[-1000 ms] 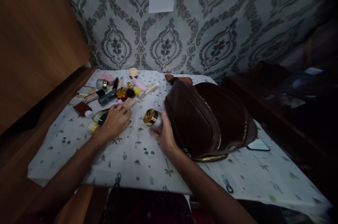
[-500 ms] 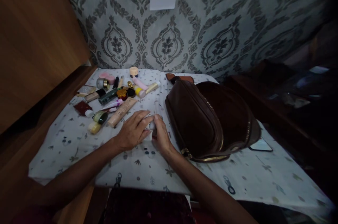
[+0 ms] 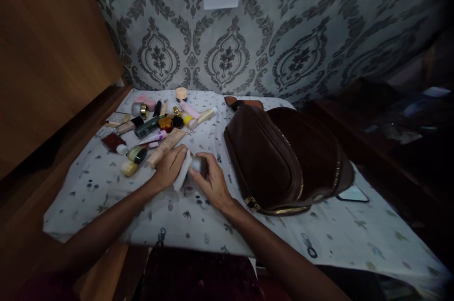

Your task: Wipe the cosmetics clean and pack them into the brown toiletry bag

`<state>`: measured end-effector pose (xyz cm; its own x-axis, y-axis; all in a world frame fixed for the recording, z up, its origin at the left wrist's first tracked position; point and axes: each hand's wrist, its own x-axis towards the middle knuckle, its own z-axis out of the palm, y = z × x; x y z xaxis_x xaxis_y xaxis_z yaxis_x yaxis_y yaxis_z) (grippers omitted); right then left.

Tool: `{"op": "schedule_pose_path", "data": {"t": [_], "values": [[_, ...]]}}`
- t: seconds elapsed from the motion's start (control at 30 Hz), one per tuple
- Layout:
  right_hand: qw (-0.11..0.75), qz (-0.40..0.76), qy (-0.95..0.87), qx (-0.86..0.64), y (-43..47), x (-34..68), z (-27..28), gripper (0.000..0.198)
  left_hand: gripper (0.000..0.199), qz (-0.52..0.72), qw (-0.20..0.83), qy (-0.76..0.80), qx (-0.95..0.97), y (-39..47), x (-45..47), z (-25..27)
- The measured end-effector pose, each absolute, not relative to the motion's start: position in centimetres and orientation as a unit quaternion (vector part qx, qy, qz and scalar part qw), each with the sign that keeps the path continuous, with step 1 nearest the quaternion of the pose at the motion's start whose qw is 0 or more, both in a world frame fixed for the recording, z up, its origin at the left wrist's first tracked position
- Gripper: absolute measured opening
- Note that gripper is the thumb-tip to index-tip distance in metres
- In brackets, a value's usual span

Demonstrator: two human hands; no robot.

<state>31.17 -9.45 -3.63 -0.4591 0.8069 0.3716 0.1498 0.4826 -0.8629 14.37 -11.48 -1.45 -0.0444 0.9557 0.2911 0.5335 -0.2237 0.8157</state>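
Observation:
My left hand (image 3: 166,169) is closed on a folded white wipe (image 3: 182,171), which could be tissue or thin cloth. Between thumb and fingers, my right hand (image 3: 214,182) grips a small pale grey container (image 3: 197,164), its exact kind blurred. The wipe is close beside the container; whether they touch I cannot tell. Just beyond my left hand lies a beige squeeze tube (image 3: 166,146). To the right of my right hand rests a dark brown leather bag (image 3: 262,159) with gold zips.
Cosmetics crowd the table's left: a dark red tube (image 3: 112,143), a green bottle (image 3: 147,127), a yellow-capped bottle (image 3: 129,167) and a peach-lidded jar (image 3: 181,94). A phone (image 3: 354,193) is partly under the bag. Patterned cloth (image 3: 205,225) covers the table; a wooden cabinet (image 3: 53,55) borders the left.
My hands, close together before, have moved apart. The white wipe now shows upright in my left hand, and the grey container is more visible in my right. The view has shifted slightly.

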Motion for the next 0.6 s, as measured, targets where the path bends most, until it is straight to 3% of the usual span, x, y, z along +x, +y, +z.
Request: {"op": "schedule_pose_path", "data": {"t": [0.23,0.4,0.6], "values": [[0.414,0.49,-0.711,-0.29,-9.4,30.8,-3.6,0.034,0.028,0.506,0.327,0.569,0.56,-10.8,13.2,-2.4],[0.416,0.561,-0.646,-0.306,-9.1,30.8,-3.4,0.033,0.014,0.528,0.27,0.58,0.559,-10.7,13.3,-2.8],[0.422,0.686,-0.504,-0.313,-8.9,30.4,-4.3,0.037,0.019,0.498,0.256,0.588,0.583,-10.9,13.7,-2.5]]}}
